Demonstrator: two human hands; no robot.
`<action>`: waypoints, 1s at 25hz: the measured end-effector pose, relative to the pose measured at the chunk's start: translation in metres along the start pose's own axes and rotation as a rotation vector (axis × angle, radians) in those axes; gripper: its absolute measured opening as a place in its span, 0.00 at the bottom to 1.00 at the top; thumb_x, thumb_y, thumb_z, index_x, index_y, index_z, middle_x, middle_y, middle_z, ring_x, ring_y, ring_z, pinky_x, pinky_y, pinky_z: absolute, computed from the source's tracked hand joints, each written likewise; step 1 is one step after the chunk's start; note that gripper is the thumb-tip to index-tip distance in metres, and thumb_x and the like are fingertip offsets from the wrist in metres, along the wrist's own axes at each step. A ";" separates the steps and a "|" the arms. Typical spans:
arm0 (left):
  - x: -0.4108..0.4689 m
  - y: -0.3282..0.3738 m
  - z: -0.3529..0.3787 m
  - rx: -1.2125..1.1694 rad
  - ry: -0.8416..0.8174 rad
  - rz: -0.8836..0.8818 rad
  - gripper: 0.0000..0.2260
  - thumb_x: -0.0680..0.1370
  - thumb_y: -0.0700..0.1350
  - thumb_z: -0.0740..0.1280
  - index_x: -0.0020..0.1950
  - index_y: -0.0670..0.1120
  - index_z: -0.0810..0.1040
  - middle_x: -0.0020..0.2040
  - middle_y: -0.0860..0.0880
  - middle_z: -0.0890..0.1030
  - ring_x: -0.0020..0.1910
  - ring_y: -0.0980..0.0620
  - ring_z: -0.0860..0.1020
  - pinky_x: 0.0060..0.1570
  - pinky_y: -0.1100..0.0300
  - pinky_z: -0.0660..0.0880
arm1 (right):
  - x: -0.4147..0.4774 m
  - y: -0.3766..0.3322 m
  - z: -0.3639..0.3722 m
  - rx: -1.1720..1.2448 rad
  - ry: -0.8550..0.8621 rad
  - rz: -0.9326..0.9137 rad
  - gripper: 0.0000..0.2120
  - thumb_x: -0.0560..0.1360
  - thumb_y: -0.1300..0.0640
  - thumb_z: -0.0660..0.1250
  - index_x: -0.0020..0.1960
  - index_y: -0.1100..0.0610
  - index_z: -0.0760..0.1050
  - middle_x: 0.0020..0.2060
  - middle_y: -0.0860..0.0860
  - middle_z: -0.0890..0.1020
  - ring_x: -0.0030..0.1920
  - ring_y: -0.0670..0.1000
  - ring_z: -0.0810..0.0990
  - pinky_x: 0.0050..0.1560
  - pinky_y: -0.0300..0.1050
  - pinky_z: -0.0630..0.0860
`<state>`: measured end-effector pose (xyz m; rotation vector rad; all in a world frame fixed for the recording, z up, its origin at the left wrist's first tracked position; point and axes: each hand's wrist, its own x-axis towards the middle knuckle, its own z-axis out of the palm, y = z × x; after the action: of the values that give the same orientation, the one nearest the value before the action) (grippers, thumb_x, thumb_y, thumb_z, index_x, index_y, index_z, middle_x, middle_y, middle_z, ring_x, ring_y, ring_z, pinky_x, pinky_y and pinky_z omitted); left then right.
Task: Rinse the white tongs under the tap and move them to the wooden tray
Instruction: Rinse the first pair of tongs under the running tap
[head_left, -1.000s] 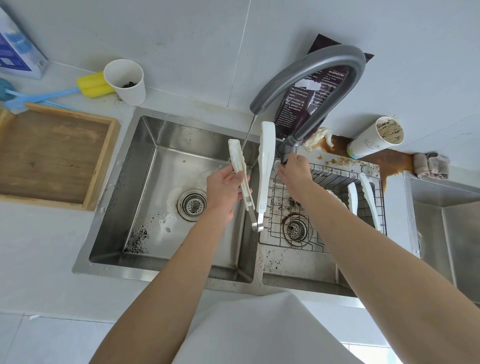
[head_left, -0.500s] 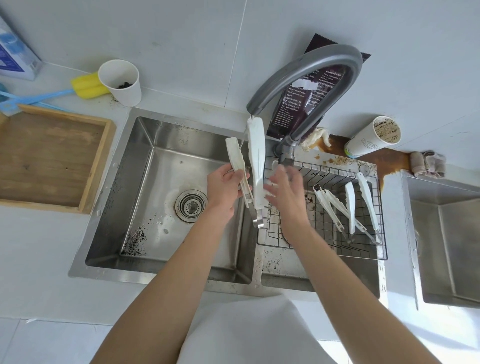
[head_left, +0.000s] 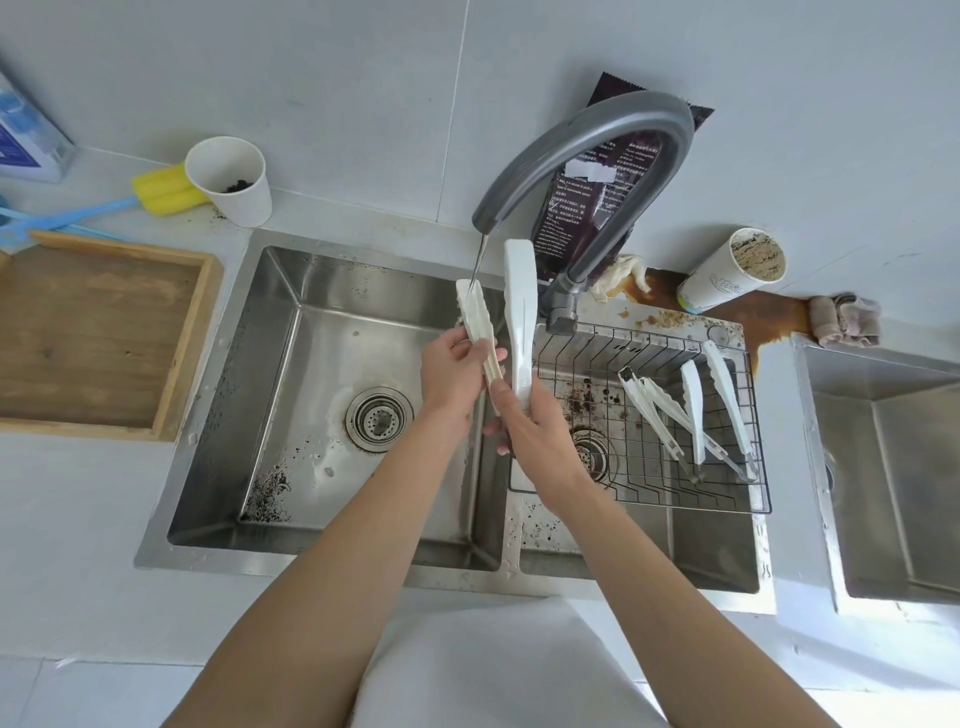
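Nearest, two bare forearms reach over the front rim of the stainless steel double sink (head_left: 332, 564). The right hand (head_left: 535, 431) is wrapped around the hinge end of the white plastic tongs (head_left: 519, 317), fingers curled shut on it. The left hand (head_left: 451, 371) pinches the left blade of the same tongs between thumb and fingers. The tongs stand upright over the divider, blades spread, and a thin stream of water from the curved grey tap (head_left: 587, 150) lands on the tip of the left blade.

These tongs look light and stiff, and being wet plastic they are likely slippery; the ribbed blades and the narrow hinge end seem the surest places to hold. The springy arms will probably want to open, so a closed grip near the hinge suits carrying.

To the right, more white tongs (head_left: 696, 410) lie in the wire rack (head_left: 644, 483). Far left, the shallow wooden tray (head_left: 176, 353) sits on the counter, well apart.
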<state>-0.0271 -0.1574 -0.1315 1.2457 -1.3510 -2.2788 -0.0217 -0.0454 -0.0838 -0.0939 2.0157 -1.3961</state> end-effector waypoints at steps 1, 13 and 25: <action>0.002 0.002 0.003 0.029 0.009 0.014 0.09 0.79 0.34 0.63 0.58 0.38 0.78 0.42 0.47 0.84 0.33 0.59 0.83 0.30 0.66 0.77 | 0.000 0.001 0.001 -0.017 0.006 0.012 0.10 0.82 0.48 0.61 0.53 0.55 0.72 0.35 0.48 0.78 0.33 0.44 0.77 0.34 0.42 0.74; 0.044 0.048 0.050 0.136 0.063 0.113 0.10 0.83 0.45 0.54 0.53 0.42 0.72 0.34 0.48 0.78 0.23 0.57 0.72 0.22 0.64 0.69 | 0.011 -0.012 -0.006 0.102 0.045 -0.044 0.12 0.82 0.47 0.61 0.46 0.54 0.67 0.33 0.50 0.76 0.29 0.42 0.73 0.30 0.37 0.70; 0.045 0.069 0.045 0.077 0.079 0.110 0.09 0.84 0.45 0.56 0.48 0.44 0.73 0.34 0.48 0.79 0.22 0.58 0.73 0.24 0.65 0.71 | 0.008 -0.025 -0.004 0.064 0.034 -0.127 0.11 0.83 0.48 0.59 0.47 0.55 0.68 0.33 0.51 0.76 0.31 0.46 0.72 0.33 0.38 0.71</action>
<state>-0.1040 -0.1928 -0.0911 1.2387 -1.4529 -2.1002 -0.0376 -0.0559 -0.0650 -0.1733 2.0205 -1.5493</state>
